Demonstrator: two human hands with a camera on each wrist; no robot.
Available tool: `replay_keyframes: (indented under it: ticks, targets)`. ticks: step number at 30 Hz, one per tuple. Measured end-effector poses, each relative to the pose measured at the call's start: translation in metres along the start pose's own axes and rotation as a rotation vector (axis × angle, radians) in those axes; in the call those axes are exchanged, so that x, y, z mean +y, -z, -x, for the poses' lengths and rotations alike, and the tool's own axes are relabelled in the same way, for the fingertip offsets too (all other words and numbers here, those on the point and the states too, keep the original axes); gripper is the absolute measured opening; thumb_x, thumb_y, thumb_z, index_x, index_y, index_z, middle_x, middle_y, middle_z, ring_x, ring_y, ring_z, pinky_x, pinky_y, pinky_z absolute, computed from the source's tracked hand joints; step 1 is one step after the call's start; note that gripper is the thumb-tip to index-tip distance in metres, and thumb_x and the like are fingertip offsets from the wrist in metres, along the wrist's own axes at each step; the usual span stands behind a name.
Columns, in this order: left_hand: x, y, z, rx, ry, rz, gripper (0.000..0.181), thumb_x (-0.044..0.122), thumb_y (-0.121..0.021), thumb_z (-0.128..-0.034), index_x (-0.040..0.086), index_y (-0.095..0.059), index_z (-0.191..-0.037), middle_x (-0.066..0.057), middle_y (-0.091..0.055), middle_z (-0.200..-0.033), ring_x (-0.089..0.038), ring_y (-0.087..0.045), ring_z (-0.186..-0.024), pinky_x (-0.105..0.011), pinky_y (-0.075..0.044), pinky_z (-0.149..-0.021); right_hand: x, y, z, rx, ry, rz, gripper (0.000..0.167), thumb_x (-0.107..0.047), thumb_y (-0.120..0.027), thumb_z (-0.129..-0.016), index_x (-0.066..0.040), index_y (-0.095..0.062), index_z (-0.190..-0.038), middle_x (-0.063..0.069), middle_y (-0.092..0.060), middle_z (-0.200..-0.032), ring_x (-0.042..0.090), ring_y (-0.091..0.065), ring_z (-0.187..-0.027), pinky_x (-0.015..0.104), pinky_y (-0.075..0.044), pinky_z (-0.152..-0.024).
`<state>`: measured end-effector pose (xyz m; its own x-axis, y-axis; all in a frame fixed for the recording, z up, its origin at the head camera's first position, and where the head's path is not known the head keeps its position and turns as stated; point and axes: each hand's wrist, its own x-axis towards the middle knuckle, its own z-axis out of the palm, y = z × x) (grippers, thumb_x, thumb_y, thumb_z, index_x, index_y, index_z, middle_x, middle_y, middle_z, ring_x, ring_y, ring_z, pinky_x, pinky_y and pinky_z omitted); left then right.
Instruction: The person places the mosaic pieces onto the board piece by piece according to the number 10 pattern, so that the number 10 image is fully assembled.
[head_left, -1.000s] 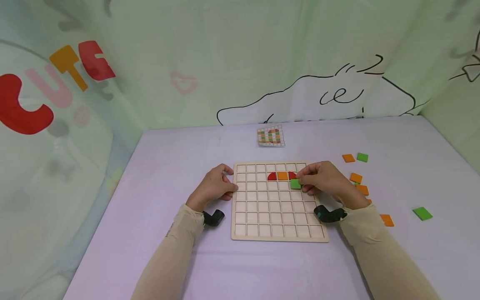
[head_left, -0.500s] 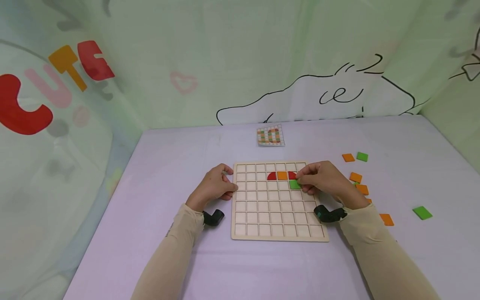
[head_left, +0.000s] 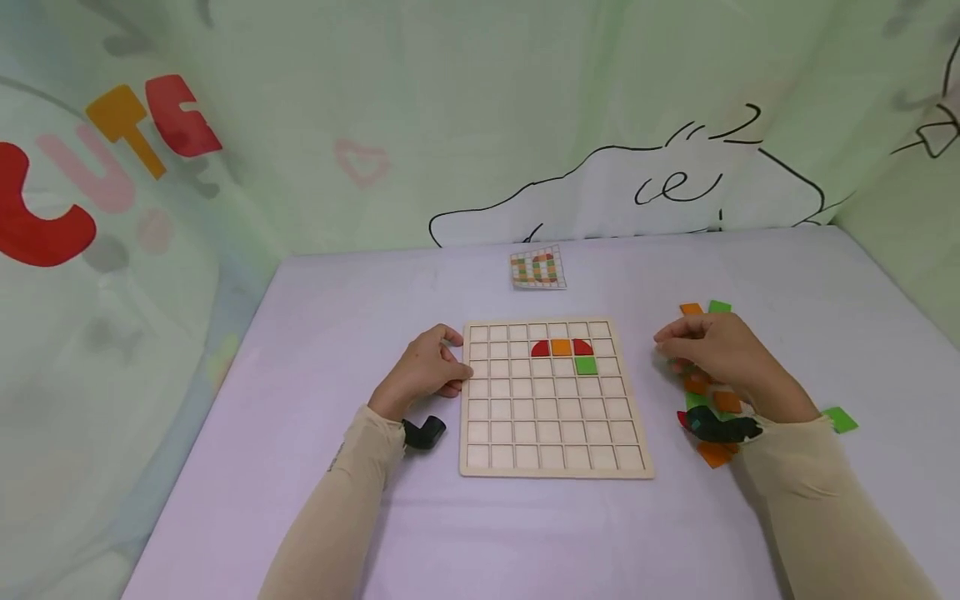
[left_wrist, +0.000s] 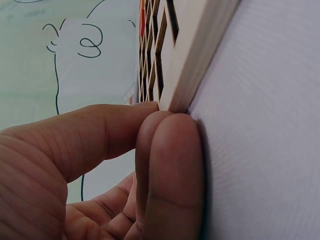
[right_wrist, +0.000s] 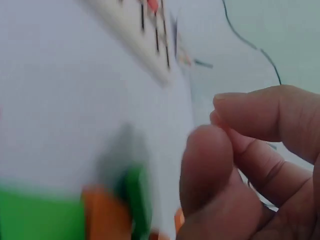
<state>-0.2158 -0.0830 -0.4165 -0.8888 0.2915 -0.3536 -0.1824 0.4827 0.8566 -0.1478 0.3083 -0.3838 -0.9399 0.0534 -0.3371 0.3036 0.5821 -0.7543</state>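
A square wooden grid board (head_left: 546,409) lies on the table in the head view. Two red quarter-circle tiles (head_left: 540,349) flank an orange square tile (head_left: 561,347) in one of its upper rows. A green square tile (head_left: 586,366) sits in the cell below the right red one. My left hand (head_left: 422,371) pinches the board's left edge, the thumb and a finger meeting there in the left wrist view. Over the loose tiles right of the board is my right hand (head_left: 723,354), fingers loosely bent. Nothing shows between its fingertips in the right wrist view.
Loose orange tiles (head_left: 716,454) and green tiles (head_left: 841,419) lie scattered right of the board, partly hidden by the right hand and wrist camera. A small printed pattern card (head_left: 537,268) rests behind the board. A green printed curtain (head_left: 360,100) hangs behind the table.
My right hand has let go of the green tile, now in its cell, and moved right to the loose tiles. My left hand stays at the board's edge.
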Motion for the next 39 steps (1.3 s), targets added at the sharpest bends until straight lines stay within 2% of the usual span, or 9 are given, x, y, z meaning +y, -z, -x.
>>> replay_keyframes:
  ticks: [3, 6, 9, 15, 20, 24, 27, 32, 39]
  targets:
    - [0.001, 0.000, 0.000, 0.001, 0.005, -0.003, 0.047, -0.001, -0.078, -0.0889, 0.004, -0.054, -0.129, -0.011, -0.059, -0.090, -0.016, -0.065, -0.064, -0.027, -0.062, -0.059, 0.010, 0.006, 0.004, 0.008, -0.012, 0.003, 0.042, -0.030, -0.069, -0.102, 0.003, -0.063, -0.127, 0.006, -0.066, -0.091, 0.017, -0.062, -0.074, 0.030, -0.058, -0.063]
    - [0.001, 0.001, 0.000, 0.002, 0.012, -0.003, 0.047, -0.001, -0.078, -0.0888, 0.005, -0.054, -0.129, -0.011, -0.059, -0.090, -0.017, -0.065, -0.065, -0.027, -0.062, -0.059, 0.017, 0.009, 0.005, 0.029, -0.010, 0.047, 0.040, -0.028, -0.068, -0.102, 0.006, -0.064, -0.124, 0.006, -0.067, -0.095, 0.018, -0.063, -0.075, 0.028, -0.059, -0.064]
    - [0.001, 0.001, 0.000, 0.004, 0.017, 0.000, 0.048, -0.001, -0.078, -0.0886, 0.005, -0.054, -0.129, -0.011, -0.059, -0.090, -0.017, -0.065, -0.064, -0.027, -0.062, -0.059, 0.021, 0.011, 0.006, 0.039, -0.031, 0.102, 0.040, -0.028, -0.070, -0.100, 0.005, -0.065, -0.122, 0.005, -0.068, -0.091, 0.019, -0.062, -0.075, 0.027, -0.056, -0.064]
    - [0.001, 0.000, 0.001, 0.003, 0.016, -0.002, 0.048, -0.001, -0.078, -0.0884, 0.005, -0.054, -0.129, -0.010, -0.059, -0.089, -0.016, -0.065, -0.064, -0.027, -0.062, -0.059, 0.019, 0.009, 0.008, 0.020, -0.078, 0.194, 0.044, -0.029, -0.073, -0.096, 0.005, -0.066, -0.123, 0.004, -0.066, -0.081, 0.023, -0.058, -0.073, 0.031, -0.049, -0.063]
    - [0.002, 0.000, 0.001, 0.003, 0.010, -0.009, 0.047, -0.001, -0.078, -0.0890, 0.005, -0.055, -0.129, -0.010, -0.059, -0.089, -0.016, -0.065, -0.064, -0.027, -0.062, -0.059, 0.015, 0.005, 0.007, 0.029, -0.064, 0.236, 0.038, -0.024, -0.073, -0.095, 0.006, -0.068, -0.118, 0.006, -0.070, -0.083, 0.024, -0.059, -0.073, 0.033, -0.050, -0.062]
    - [0.002, 0.000, 0.001, 0.004, 0.013, -0.008, 0.047, 0.000, -0.078, -0.0888, 0.005, -0.055, -0.129, -0.010, -0.059, -0.090, -0.016, -0.065, -0.064, -0.027, -0.062, -0.059, 0.011, 0.002, 0.007, 0.031, -0.046, 0.262, 0.037, -0.025, -0.073, -0.094, 0.003, -0.068, -0.117, 0.010, -0.070, -0.095, 0.025, -0.059, -0.080, 0.031, -0.050, -0.064]
    - [0.002, 0.000, 0.001, 0.005, 0.012, -0.010, 0.047, -0.001, -0.078, -0.0889, 0.005, -0.055, -0.129, -0.010, -0.059, -0.090, -0.016, -0.065, -0.064, -0.027, -0.062, -0.059, 0.008, 0.000, 0.005, 0.033, -0.031, 0.287, 0.034, -0.027, -0.074, -0.093, 0.001, -0.069, -0.112, 0.011, -0.069, -0.096, 0.026, -0.058, -0.084, 0.030, -0.049, -0.064]
    - [0.001, 0.000, 0.001, 0.003, 0.003, -0.012, 0.046, -0.001, -0.077, -0.0892, 0.004, -0.055, -0.129, -0.010, -0.058, -0.089, -0.017, -0.065, -0.064, -0.027, -0.062, -0.059, 0.007, -0.005, 0.002, 0.064, 0.028, 0.264, 0.027, -0.025, -0.076, -0.092, -0.002, -0.069, -0.104, 0.007, -0.067, -0.090, 0.023, -0.059, -0.078, 0.030, -0.049, -0.060]
    - [0.000, 0.001, 0.000, -0.006, -0.001, 0.007, 0.047, -0.002, -0.077, -0.0889, 0.004, -0.054, -0.130, -0.010, -0.058, -0.088, -0.017, -0.065, -0.064, -0.027, -0.062, -0.059, 0.002, -0.011, 0.001, 0.068, 0.044, 0.128, 0.031, -0.023, -0.073, -0.096, 0.001, -0.067, -0.116, 0.005, -0.068, -0.085, 0.020, -0.061, -0.070, 0.029, -0.055, -0.057]
